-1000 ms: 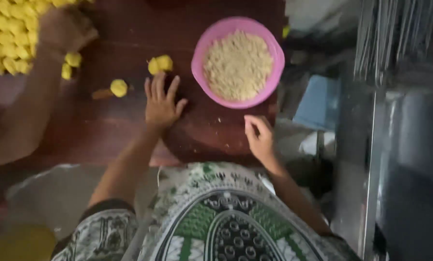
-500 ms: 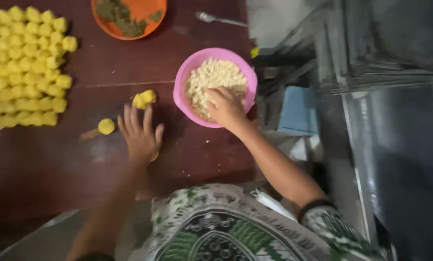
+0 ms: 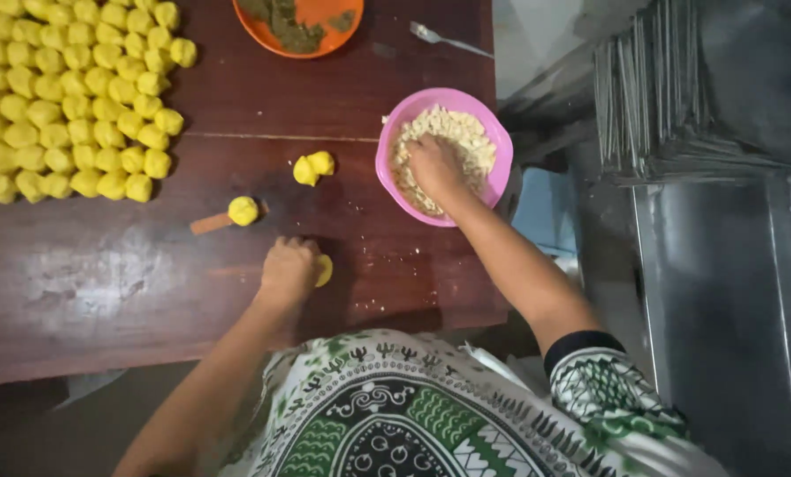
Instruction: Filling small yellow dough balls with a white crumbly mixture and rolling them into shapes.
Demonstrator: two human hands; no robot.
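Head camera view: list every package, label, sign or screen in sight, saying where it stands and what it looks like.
None in view: no package, label, sign or screen.
The nearest to containers are two open bowls on the wooden table:
Pink bowl: round, at the right edge, pale crumbs inside, right hand in it.
Orange dish: round, at the top edge, dark green-brown filling.

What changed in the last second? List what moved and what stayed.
The right hand went from the table edge into the pink bowl and now digs in the crumbly filling. The left hand, flat with spread fingers before, has curled over a yellow dough piece. The bowl, the loose dough balls and the rows of balls stayed put.
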